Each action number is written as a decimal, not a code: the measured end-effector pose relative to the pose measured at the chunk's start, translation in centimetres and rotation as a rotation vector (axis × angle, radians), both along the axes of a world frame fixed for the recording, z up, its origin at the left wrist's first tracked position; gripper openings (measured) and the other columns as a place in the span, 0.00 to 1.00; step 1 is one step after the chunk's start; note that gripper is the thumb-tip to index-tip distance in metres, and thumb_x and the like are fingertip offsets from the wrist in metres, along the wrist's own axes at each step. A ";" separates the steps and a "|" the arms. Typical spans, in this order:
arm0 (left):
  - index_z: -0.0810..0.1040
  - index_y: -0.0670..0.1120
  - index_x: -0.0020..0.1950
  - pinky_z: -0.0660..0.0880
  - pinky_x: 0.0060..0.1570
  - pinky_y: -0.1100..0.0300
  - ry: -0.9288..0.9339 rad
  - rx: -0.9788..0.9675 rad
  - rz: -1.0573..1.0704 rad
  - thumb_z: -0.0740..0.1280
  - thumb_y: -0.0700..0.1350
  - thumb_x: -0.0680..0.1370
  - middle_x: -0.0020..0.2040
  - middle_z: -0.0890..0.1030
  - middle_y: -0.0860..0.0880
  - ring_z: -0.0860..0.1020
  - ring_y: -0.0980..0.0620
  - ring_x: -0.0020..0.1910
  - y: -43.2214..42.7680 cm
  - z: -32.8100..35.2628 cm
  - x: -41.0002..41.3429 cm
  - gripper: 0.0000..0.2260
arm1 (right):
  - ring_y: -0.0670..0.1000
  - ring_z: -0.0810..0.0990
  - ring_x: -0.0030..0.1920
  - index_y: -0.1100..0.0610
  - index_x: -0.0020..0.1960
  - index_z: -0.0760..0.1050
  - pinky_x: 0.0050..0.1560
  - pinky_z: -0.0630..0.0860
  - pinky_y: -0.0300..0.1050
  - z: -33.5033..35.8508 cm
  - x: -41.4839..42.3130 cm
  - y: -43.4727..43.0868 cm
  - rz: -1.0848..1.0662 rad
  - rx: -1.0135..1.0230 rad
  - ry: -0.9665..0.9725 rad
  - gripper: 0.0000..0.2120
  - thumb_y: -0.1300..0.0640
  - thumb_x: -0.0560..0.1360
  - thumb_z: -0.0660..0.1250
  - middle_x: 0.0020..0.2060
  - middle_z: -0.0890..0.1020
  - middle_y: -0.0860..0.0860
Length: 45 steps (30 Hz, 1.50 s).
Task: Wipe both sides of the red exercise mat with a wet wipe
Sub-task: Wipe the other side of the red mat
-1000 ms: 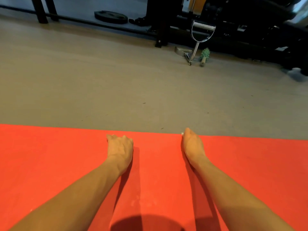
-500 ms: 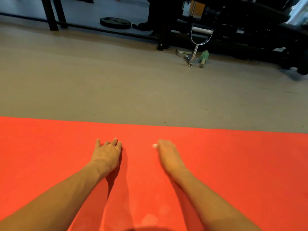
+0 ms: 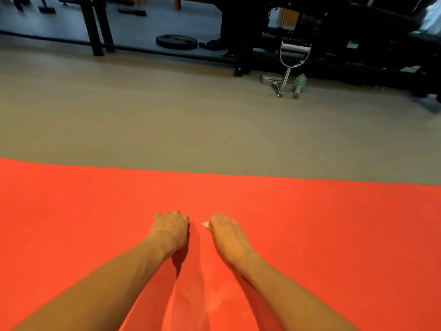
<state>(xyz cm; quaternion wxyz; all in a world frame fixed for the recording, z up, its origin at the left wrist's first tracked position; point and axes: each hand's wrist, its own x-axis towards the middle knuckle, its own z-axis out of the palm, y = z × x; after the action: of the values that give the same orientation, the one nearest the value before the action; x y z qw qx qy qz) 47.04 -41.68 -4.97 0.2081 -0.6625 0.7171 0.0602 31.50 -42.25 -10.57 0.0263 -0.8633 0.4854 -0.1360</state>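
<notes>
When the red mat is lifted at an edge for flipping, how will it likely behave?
The red mat lies thin and flat on the floor, so it probably flops and drapes. It spans the whole view, so likely awkward rather than heavy.

A black weight plate [image 3: 176,41] lies on the floor [image 3: 167,120]; a chrome cable handle [image 3: 290,65] stands beside a green spiky roller [image 3: 299,84].
</notes>
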 end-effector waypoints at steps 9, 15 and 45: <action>0.61 0.45 0.75 0.62 0.68 0.44 -0.029 -0.132 0.105 0.52 0.43 0.80 0.70 0.67 0.44 0.66 0.45 0.70 1.8 -2.2 -1.5 0.21 | 0.57 0.74 0.62 0.62 0.65 0.64 0.58 0.69 0.50 2.1 -4.7 -2.3 -0.535 0.277 0.170 0.13 0.60 0.82 0.50 0.61 0.74 0.58; 0.59 0.47 0.76 0.61 0.68 0.42 0.066 -0.220 0.114 0.54 0.45 0.80 0.73 0.64 0.45 0.64 0.45 0.71 3.0 -3.5 -0.5 0.23 | 0.60 0.76 0.57 0.60 0.59 0.67 0.53 0.69 0.52 0.8 -0.1 0.7 -0.417 0.167 -0.034 0.10 0.58 0.81 0.53 0.56 0.77 0.58; 0.49 0.47 0.79 0.49 0.72 0.39 0.083 -0.042 -0.030 0.52 0.47 0.82 0.79 0.52 0.44 0.59 0.46 0.75 11.8 -1.2 0.3 0.25 | 0.62 0.75 0.56 0.67 0.58 0.69 0.51 0.66 0.52 3.5 -7.1 5.4 -0.544 0.205 -0.061 0.11 0.60 0.81 0.56 0.55 0.76 0.63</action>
<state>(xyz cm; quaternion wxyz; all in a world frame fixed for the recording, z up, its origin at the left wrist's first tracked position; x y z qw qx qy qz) 47.37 -29.86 -6.21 0.1651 -0.6528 0.7361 0.0693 24.39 -36.87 -7.09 0.0905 -0.6896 0.7093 -0.1144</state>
